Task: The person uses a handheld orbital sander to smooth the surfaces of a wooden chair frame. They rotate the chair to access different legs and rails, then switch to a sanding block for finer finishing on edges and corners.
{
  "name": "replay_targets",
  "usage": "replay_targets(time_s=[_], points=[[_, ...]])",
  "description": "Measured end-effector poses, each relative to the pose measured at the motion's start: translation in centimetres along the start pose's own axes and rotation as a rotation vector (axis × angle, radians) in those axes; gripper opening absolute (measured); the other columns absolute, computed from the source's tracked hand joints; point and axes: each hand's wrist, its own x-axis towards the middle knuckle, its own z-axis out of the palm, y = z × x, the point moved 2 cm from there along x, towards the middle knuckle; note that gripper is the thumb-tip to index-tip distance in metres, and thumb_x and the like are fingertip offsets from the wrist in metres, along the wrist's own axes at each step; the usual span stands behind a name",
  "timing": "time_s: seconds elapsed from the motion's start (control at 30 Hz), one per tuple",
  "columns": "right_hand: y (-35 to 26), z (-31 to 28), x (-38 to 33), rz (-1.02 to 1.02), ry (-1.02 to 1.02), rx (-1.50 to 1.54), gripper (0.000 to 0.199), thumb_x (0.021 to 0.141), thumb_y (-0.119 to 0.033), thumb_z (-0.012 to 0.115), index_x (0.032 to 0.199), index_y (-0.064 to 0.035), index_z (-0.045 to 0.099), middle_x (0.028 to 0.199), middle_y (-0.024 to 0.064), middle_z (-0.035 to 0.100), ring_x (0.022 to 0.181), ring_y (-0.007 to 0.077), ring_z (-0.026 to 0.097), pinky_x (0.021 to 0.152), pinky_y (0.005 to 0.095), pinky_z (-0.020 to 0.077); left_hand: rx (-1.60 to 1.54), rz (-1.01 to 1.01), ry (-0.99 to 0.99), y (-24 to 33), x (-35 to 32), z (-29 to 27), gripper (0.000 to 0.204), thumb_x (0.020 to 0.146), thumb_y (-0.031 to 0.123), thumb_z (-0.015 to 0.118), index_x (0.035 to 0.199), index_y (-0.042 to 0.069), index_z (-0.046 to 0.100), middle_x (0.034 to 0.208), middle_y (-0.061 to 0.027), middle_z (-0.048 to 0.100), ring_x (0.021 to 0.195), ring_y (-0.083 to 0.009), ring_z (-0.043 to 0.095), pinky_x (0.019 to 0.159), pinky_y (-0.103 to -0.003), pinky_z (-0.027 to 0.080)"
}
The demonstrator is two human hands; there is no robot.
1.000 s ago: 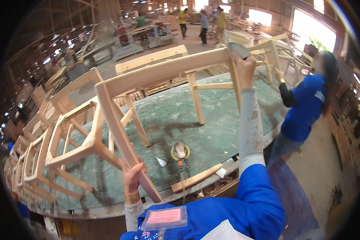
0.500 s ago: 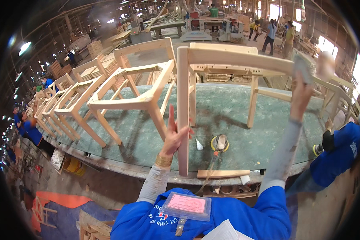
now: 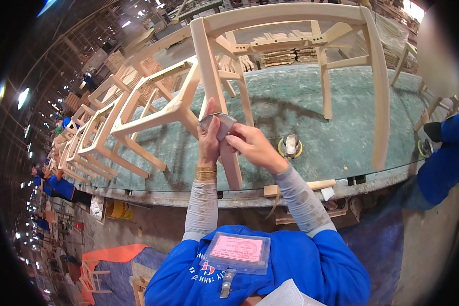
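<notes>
A pale wooden chair (image 3: 285,16) stands on the green-topped table in front of me, its back leg toward me. Over that leg lies a bent grey piece of sandpaper (image 3: 222,123). My left hand (image 3: 208,143) is closed on the sandpaper, with the thumb on its face and a finger pointing up along the leg. From the right, my right hand (image 3: 254,147) reaches in with curled fingers and pinches the sandpaper's lower edge by the leg.
A round sander (image 3: 290,147) rests on the table (image 3: 290,97). A wooden strip (image 3: 300,187) and a white block (image 3: 328,193) lie by the near edge. More chairs (image 3: 153,122) line the left side. A co-worker in blue (image 3: 441,171) stands at the right.
My right hand has come from the far right end of the chair's top rail to my left hand, bringing the grey sandpaper. The view has tipped down, and the chair shows higher in it.
</notes>
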Motion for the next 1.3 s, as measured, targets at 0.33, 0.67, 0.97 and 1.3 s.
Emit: replay_targets(time_s=[0.33, 0.67, 0.97, 1.3], points=[[25.5, -10.5, -6.0, 0.822, 0.553, -0.959, 0.083, 0.078, -0.033, 0.066, 0.145, -0.0224, 0.019, 0.129, 0.0266, 0.038, 0.115, 0.0408, 0.045, 0.089, 0.0585, 0.0352, -0.067, -0.259, 0.174, -0.7, -4.7, 0.9, 0.060, 0.097, 0.049, 0.029, 0.146, 0.030, 0.003, 0.116, -0.0206, 0.054, 0.085, -0.0261, 0.062, 0.068, -0.039, 0.056], [28.1, -12.1, -2.8, 0.787, 0.645, -1.152, 0.061, 0.082, -0.019, 0.055, 0.138, -0.0253, 0.032, 0.100, 0.0204, 0.049, 0.088, 0.0398, 0.057, 0.072, 0.0434, 0.0499, -0.199, -0.369, 0.162, -1.3, -5.7, 1.2, 0.058, 0.096, 0.054, 0.026, 0.116, 0.003, 0.046, 0.095, -0.0141, 0.055, 0.078, -0.0224, 0.055, 0.067, -0.036, 0.048], [2.4, -6.9, -7.5, -0.105, 0.880, -0.757, 0.063, 0.073, -0.003, 0.065, 0.132, -0.0105, 0.046, 0.118, 0.0188, 0.052, 0.107, 0.0357, 0.048, 0.094, 0.0405, 0.0404, -0.591, -0.456, -0.126, -4.9, -7.8, -2.1, 0.051, 0.099, 0.044, 0.023, 0.146, 0.024, 0.018, 0.109, -0.0149, 0.055, 0.079, -0.0222, 0.058, 0.077, -0.038, 0.052], [-12.4, 6.7, 3.8, -0.232, 0.716, -1.291, 0.060, 0.074, -0.009, 0.067, 0.129, -0.0215, 0.048, 0.111, 0.0208, 0.052, 0.102, 0.0349, 0.052, 0.082, 0.0414, 0.0467, -0.838, -0.573, -0.105, -3.3, -6.9, -0.9, 0.049, 0.101, 0.036, 0.020, 0.147, 0.019, 0.018, 0.143, -0.0045, 0.035, 0.121, -0.0186, 0.045, 0.101, -0.033, 0.039]])
